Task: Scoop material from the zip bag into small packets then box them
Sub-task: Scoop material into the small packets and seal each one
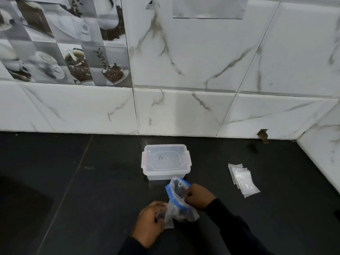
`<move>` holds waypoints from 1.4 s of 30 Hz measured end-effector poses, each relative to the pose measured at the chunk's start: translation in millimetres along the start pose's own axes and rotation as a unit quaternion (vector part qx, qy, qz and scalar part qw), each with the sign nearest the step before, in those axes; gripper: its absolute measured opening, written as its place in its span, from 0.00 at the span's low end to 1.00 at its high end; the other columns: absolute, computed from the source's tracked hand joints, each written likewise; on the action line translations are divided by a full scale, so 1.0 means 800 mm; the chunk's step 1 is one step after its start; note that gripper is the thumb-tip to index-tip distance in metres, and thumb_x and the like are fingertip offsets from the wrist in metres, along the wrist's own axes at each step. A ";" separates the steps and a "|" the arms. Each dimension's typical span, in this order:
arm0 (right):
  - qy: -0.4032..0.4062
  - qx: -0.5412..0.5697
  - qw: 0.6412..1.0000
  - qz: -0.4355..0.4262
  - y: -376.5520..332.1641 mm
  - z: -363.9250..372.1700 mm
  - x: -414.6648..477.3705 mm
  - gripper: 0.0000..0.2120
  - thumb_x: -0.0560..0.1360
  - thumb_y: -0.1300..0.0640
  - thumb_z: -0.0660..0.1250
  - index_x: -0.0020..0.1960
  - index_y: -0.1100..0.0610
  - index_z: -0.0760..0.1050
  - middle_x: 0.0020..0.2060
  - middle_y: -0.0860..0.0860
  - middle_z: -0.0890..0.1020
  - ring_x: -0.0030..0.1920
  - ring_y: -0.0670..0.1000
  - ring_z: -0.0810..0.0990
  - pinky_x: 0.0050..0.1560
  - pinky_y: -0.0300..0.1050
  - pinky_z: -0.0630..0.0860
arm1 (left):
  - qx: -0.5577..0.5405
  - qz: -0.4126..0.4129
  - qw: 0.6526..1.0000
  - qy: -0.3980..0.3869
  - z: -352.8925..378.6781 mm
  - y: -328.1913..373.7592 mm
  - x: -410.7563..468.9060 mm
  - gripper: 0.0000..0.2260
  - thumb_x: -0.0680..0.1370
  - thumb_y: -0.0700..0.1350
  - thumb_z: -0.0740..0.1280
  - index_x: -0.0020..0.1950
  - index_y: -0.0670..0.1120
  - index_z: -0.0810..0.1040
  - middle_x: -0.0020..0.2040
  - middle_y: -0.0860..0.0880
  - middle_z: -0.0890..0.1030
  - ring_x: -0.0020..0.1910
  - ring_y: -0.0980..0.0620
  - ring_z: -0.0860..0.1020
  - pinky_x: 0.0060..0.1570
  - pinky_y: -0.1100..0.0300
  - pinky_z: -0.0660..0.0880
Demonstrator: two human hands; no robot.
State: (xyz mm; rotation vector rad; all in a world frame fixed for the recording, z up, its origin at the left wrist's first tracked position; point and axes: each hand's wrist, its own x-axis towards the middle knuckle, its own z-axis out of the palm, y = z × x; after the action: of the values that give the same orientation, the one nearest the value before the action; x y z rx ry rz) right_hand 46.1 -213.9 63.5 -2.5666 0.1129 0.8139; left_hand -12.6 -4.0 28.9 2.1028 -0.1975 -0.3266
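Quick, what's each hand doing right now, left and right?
Left hand: closed, gripping the lower side of the zip bag, with something small I cannot identify.
Right hand: closed, pinching the zip bag's open rim.

A single wide-angle head view looks forward and down from above the person's own hands, facing a tiled wall [184, 61] beyond a dark counter [73, 181]. The hands sit near, at the bottom edge; the wall fills the upper half. No second view shares the scene.
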 end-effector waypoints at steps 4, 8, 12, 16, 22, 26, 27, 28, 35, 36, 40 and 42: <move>-0.009 0.063 0.997 -0.032 0.005 -0.020 0.000 0.11 0.75 0.54 0.68 0.43 0.60 0.85 0.35 0.51 0.80 0.35 0.45 0.76 0.40 0.35 0.72 | -0.001 -0.045 0.999 0.019 -0.007 -0.013 -0.010 0.18 0.63 0.44 0.63 0.50 0.51 0.86 0.51 0.67 0.81 0.52 0.73 0.76 0.54 0.74 0.73; 0.049 0.028 0.997 -0.053 -0.002 -0.030 -0.007 0.05 0.74 0.50 0.69 0.40 0.47 0.82 0.55 0.51 0.76 0.56 0.50 0.73 0.64 0.48 0.69 | -0.041 -0.081 0.995 0.040 -0.016 -0.005 -0.026 0.12 0.63 0.47 0.67 0.42 0.57 0.85 0.52 0.62 0.82 0.43 0.64 0.82 0.44 0.62 0.81; 0.101 0.031 0.992 -0.075 -0.002 -0.040 -0.022 0.06 0.74 0.47 0.70 0.39 0.45 0.79 0.54 0.48 0.72 0.56 0.48 0.68 0.63 0.45 0.67 | -0.091 -0.072 0.989 0.090 -0.031 0.015 -0.038 0.17 0.69 0.28 0.70 0.39 0.50 0.87 0.50 0.57 0.82 0.27 0.48 0.83 0.30 0.59 0.80; 0.110 0.121 0.984 -0.064 0.010 -0.052 -0.037 0.09 0.74 0.51 0.71 0.35 0.51 0.81 0.35 0.48 0.82 0.33 0.41 0.77 0.40 0.38 0.74 | -0.088 -0.025 0.989 0.112 -0.057 0.044 -0.049 0.19 0.70 0.28 0.71 0.39 0.53 0.86 0.48 0.59 0.82 0.26 0.48 0.81 0.30 0.60 0.79; 0.072 0.405 0.910 -0.051 0.021 -0.068 -0.079 0.09 0.76 0.58 0.71 0.40 0.62 0.81 0.32 0.56 0.82 0.26 0.47 0.77 0.27 0.37 0.72 | -0.014 0.012 0.997 0.078 -0.083 0.096 -0.039 0.16 0.70 0.32 0.71 0.47 0.54 0.85 0.49 0.60 0.83 0.35 0.58 0.82 0.40 0.59 0.80; 0.053 0.519 0.847 -0.105 -0.001 -0.085 -0.124 0.07 0.74 0.61 0.72 0.46 0.66 0.82 0.35 0.60 0.83 0.30 0.51 0.79 0.32 0.40 0.76 | 0.004 -0.017 0.999 0.035 -0.089 0.124 -0.019 0.14 0.72 0.36 0.71 0.51 0.53 0.84 0.45 0.58 0.84 0.37 0.60 0.82 0.40 0.68 0.78; 0.061 0.516 0.845 -0.126 -0.009 -0.088 -0.136 0.08 0.74 0.61 0.72 0.47 0.67 0.82 0.36 0.61 0.83 0.30 0.51 0.79 0.32 0.41 0.76 | 0.005 -0.019 0.999 0.026 -0.089 0.130 -0.014 0.13 0.72 0.37 0.71 0.51 0.54 0.84 0.44 0.58 0.84 0.37 0.60 0.82 0.40 0.67 0.78; 0.073 0.506 0.846 -0.148 -0.017 -0.090 -0.148 0.08 0.74 0.61 0.72 0.47 0.67 0.82 0.35 0.61 0.84 0.30 0.52 0.79 0.33 0.42 0.77 | 0.004 -0.020 1.000 0.018 -0.090 0.136 -0.010 0.13 0.72 0.37 0.71 0.50 0.54 0.84 0.42 0.57 0.84 0.36 0.60 0.81 0.40 0.66 0.78; 0.268 0.263 0.899 -0.225 -0.043 -0.042 -0.178 0.02 0.76 0.54 0.72 0.45 0.51 0.82 0.33 0.43 0.83 0.33 0.43 0.82 0.38 0.29 0.74 | -0.004 -0.036 0.999 -0.013 -0.089 0.157 0.006 0.07 0.69 0.35 0.68 0.37 0.45 0.83 0.31 0.46 0.83 0.27 0.57 0.79 0.32 0.64 0.75; 0.301 0.222 0.897 -0.237 -0.040 -0.031 -0.173 0.02 0.76 0.53 0.72 0.45 0.49 0.81 0.34 0.40 0.82 0.35 0.41 0.81 0.38 0.27 0.72 | -0.015 -0.043 0.999 -0.018 -0.090 0.156 0.007 0.06 0.69 0.35 0.68 0.38 0.45 0.83 0.30 0.45 0.83 0.27 0.56 0.80 0.32 0.64 0.75; 0.405 0.069 0.862 -0.297 -0.028 0.009 -0.150 0.03 0.77 0.52 0.66 0.49 0.50 0.77 0.41 0.39 0.79 0.38 0.33 0.75 0.42 0.25 0.73 | -0.051 -0.074 0.996 -0.026 -0.088 0.152 0.007 0.06 0.71 0.35 0.70 0.40 0.45 0.83 0.30 0.46 0.82 0.27 0.55 0.80 0.32 0.65 0.74; 0.446 0.018 0.837 -0.315 -0.023 0.021 -0.140 0.04 0.78 0.54 0.66 0.48 0.53 0.78 0.39 0.45 0.80 0.36 0.41 0.76 0.36 0.38 0.77 | -0.060 -0.087 0.994 -0.027 -0.087 0.148 0.007 0.06 0.70 0.35 0.70 0.42 0.45 0.84 0.30 0.48 0.81 0.28 0.55 0.80 0.33 0.63 0.75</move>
State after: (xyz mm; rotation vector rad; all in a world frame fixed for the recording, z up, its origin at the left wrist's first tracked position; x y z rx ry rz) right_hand -51.0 -196.2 121.6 -2.4653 -0.4154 -0.6407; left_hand 13.3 -11.6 163.9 1.9979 -0.0257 -0.4883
